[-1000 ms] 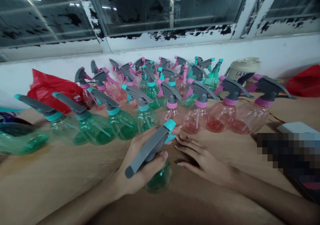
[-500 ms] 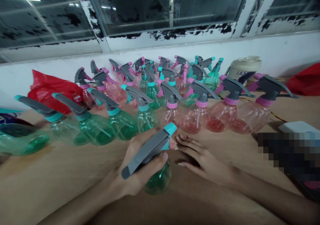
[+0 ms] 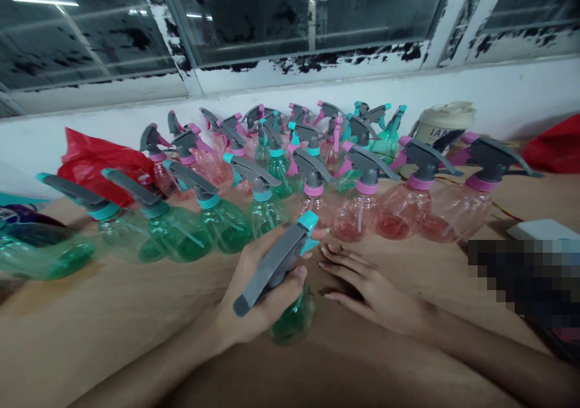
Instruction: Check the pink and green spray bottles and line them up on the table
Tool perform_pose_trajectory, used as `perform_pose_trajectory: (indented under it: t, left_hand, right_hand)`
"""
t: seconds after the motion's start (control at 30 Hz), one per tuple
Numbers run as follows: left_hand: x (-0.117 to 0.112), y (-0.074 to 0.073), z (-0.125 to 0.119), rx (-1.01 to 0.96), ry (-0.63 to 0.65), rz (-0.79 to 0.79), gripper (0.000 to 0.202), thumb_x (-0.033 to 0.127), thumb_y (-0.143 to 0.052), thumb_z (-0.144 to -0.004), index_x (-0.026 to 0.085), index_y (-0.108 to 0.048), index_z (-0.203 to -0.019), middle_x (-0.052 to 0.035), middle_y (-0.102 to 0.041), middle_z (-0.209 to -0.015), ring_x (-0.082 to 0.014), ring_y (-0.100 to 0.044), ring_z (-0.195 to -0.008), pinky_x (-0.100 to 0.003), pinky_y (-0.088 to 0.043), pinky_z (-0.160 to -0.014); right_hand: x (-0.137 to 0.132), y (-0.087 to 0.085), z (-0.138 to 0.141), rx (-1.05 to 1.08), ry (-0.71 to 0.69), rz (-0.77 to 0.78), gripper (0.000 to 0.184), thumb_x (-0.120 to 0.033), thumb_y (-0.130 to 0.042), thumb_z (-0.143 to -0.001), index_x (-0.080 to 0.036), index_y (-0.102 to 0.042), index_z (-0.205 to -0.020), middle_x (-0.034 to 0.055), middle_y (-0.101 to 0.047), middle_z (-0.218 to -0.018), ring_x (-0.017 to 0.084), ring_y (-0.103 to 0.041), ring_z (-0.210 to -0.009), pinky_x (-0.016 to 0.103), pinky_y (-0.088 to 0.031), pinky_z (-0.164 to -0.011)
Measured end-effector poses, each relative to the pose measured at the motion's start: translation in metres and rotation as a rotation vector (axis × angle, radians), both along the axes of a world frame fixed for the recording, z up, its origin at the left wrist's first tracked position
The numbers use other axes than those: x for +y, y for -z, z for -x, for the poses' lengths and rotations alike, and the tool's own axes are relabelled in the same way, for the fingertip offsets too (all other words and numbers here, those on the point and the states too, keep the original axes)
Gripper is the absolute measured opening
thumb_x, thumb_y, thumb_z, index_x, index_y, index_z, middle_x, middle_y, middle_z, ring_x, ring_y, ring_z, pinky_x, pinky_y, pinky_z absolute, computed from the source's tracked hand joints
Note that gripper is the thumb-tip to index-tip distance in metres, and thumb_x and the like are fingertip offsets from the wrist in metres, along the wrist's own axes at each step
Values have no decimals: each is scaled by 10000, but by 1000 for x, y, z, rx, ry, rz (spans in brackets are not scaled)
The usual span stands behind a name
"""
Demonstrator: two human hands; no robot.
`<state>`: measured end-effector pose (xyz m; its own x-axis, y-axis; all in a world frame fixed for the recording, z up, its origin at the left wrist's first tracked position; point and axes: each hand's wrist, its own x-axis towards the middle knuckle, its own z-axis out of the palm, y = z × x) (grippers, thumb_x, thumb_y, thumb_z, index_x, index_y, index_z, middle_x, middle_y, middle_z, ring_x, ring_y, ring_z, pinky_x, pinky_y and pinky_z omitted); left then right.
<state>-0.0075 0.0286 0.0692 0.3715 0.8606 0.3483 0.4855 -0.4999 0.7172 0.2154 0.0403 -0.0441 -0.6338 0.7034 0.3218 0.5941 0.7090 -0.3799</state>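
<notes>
My left hand (image 3: 258, 293) is closed around the neck of a green spray bottle (image 3: 294, 317) with a grey and turquoise trigger head. Its nozzle points up and to the right, and my fingers hide the neck. To the right of it my right hand (image 3: 362, 284) lies on the table (image 3: 149, 323), palm down with the fingers apart and nothing held. Just beyond both hands runs a row of spray bottles, among them a green bottle (image 3: 224, 223) with a turquoise collar and a pink bottle (image 3: 356, 217) with a pink collar.
More pink and green spray bottles crowd behind the front row, toward the white wall (image 3: 40, 148). Red plastic bags lie at the left (image 3: 99, 160) and far right. A cream tub (image 3: 446, 121) stands at the back right, and a white box (image 3: 544, 236) sits nearer.
The spray bottle in my left hand has shifted slightly right and up, and its head has turned a little. My right hand has stayed in nearly the same place.
</notes>
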Motion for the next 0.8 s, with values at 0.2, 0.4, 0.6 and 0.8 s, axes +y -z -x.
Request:
perform_pose_trajectory:
  t: [0.2, 0.4, 0.6, 0.8]
  left_hand:
    - [-2, -1, 0, 6, -6, 2, 70, 246, -502, -735, 235, -553, -781, 13, -567, -655, -161, -543, -549, -277, -485, -530]
    - [-2, -1, -1, 12, -18, 20, 57, 254, -491, -724, 244, -537, -756, 31, -532, -622, -158, -521, -538, -270, -456, -514]
    - [-2, -2, 0, -3, -11, 29, 51, 269, -504, -737, 241, -539, -762, 24, -531, -618, -154, -506, -538, -260, -453, -508]
    - [-3, -3, 0, -4, -14, 24, 48, 282, -516, -745, 239, -537, -741, 8, -567, -664, -163, -528, -575, -277, -472, -539]
  right_hand:
    - [-1, 0, 0, -37, 7, 2, 482, -420, -494, -919, -180, -495, -1336, 88, -501, -1409, 248, -387, -1349, 495, -356, -1103]
    - [0, 1, -1, -39, 0, -10, 480, -423, -487, -922, -178, -494, -1334, 85, -499, -1411, 244, -387, -1349, 490, -362, -1102]
    - [0, -1, 0, -17, -5, 4, 472, -414, -503, -916, -197, -496, -1335, 84, -508, -1402, 247, -392, -1347, 497, -358, -1102]
    - [0, 0, 0, -4, -3, 3, 477, -400, -524, -905, -204, -493, -1339, 79, -513, -1399, 250, -401, -1341, 497, -365, -1099]
